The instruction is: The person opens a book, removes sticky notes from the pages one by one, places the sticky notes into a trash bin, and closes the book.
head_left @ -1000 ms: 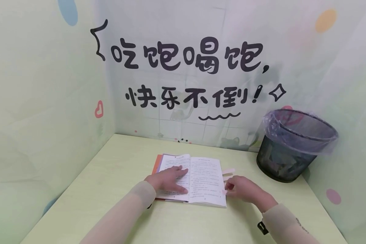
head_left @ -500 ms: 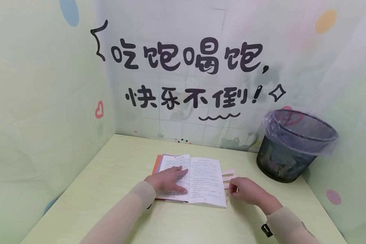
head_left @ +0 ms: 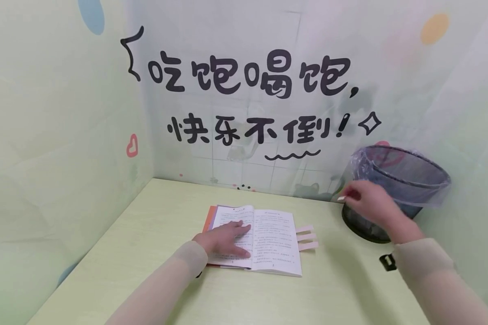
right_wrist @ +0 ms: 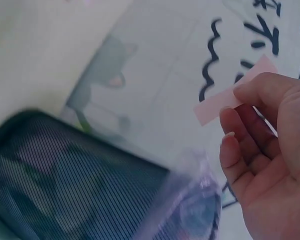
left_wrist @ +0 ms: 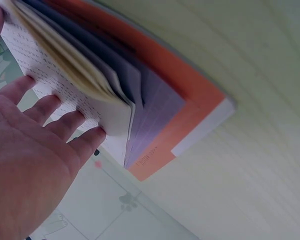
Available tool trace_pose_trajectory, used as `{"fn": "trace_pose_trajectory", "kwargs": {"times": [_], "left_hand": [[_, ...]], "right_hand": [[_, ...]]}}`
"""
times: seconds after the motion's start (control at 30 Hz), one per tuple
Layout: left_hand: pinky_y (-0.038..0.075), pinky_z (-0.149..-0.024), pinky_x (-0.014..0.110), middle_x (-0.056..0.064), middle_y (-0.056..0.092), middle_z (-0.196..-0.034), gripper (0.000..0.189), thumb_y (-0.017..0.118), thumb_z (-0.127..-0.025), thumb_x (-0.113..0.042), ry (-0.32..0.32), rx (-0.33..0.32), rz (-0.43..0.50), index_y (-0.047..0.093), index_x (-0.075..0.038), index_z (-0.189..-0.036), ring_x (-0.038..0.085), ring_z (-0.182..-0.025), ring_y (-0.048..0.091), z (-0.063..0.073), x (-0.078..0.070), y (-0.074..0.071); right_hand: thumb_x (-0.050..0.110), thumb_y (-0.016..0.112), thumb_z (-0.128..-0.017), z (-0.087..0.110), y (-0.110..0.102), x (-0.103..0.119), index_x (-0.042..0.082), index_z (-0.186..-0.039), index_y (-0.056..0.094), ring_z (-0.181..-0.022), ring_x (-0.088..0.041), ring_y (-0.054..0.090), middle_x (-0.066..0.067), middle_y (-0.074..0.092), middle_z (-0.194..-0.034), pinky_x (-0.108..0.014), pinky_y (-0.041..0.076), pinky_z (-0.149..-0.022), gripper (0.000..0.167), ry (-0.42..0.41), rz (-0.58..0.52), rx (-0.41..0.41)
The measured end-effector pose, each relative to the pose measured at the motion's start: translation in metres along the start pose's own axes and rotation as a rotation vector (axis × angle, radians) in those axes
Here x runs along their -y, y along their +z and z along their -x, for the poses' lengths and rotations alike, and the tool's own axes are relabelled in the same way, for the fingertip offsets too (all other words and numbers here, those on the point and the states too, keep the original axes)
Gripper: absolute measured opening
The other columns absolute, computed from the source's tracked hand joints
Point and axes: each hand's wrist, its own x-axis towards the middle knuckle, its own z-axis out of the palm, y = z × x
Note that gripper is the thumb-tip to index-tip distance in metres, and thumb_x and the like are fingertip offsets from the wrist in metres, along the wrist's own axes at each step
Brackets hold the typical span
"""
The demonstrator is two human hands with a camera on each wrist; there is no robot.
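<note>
An open paperback book (head_left: 273,241) lies on the table. My left hand (head_left: 225,239) rests on its left page with spread, straight fingers; in the left wrist view, the orange cover (left_wrist: 190,115) and lilac flyleaf (left_wrist: 157,102) show beneath the pages. Three pale pink sticky tabs (head_left: 308,246) jut from the right page edge. My right hand (head_left: 370,205) is raised in front of the bin. Between thumb and fingers it pinches a pink sticky tab (right_wrist: 215,107), seen best in the right wrist view.
A black mesh waste bin (head_left: 358,230) with a purple plastic liner (head_left: 359,169) stands at the table's back right. Printed wall sheets (head_left: 244,167) enclose the table (head_left: 126,253) at the back and both sides.
My right hand has moved from the book's right edge up and rightward to the bin, carrying a pink sticky tab away. Three tabs now show clearly at the page edge. My left hand stays put.
</note>
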Motion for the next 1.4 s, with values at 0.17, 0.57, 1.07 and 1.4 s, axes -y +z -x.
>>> {"fn": "trace_pose_trajectory", "kwargs": {"times": [0.17,0.57,1.07,1.4], "left_hand": [[0.028,-0.136,0.060,0.002,0.029,-0.183,0.096,0.083,-0.091,-0.062,-0.002,0.006,0.005,0.039,-0.035,-0.172,0.032,-0.170,0.027,-0.001,0.001,0.001],[0.028,-0.136,0.060,0.004,0.029,-0.183,0.096,0.082,-0.092,-0.063,0.014,0.003,-0.001,0.039,-0.034,-0.172,0.033,-0.170,0.027,-0.002,0.000,0.001],[0.027,-0.137,0.059,0.004,0.029,-0.183,0.097,0.082,-0.092,-0.063,0.014,-0.001,-0.006,0.038,-0.033,-0.172,0.033,-0.170,0.026,-0.001,-0.001,-0.003],[0.027,-0.137,0.060,0.003,0.029,-0.183,0.097,0.082,-0.091,-0.063,0.005,-0.003,0.006,0.039,-0.034,-0.172,0.034,-0.170,0.026,-0.001,0.001,0.001]], "right_hand": [[0.010,0.066,-0.103,-0.004,-0.039,-0.016,0.000,-0.112,0.076,-0.093,-0.032,0.069,-0.019,0.075,-0.105,-0.053,0.057,-0.083,0.016,0.060,0.028,-0.109],[0.010,0.051,-0.108,-0.001,-0.067,-0.048,-0.015,-0.143,0.057,-0.123,-0.060,0.054,-0.043,0.057,-0.135,-0.076,0.046,-0.105,0.044,0.309,0.027,-0.352],[0.008,0.055,-0.105,-0.004,-0.024,-0.016,-0.012,-0.138,0.064,-0.124,-0.053,0.054,-0.037,0.061,-0.130,-0.072,0.045,-0.104,0.039,0.144,-0.004,-0.382],[0.010,0.062,-0.101,-0.008,0.059,0.024,-0.005,-0.130,0.072,-0.112,-0.043,0.068,-0.027,0.072,-0.126,-0.064,0.058,-0.098,0.034,0.036,-0.031,-0.172]]}}
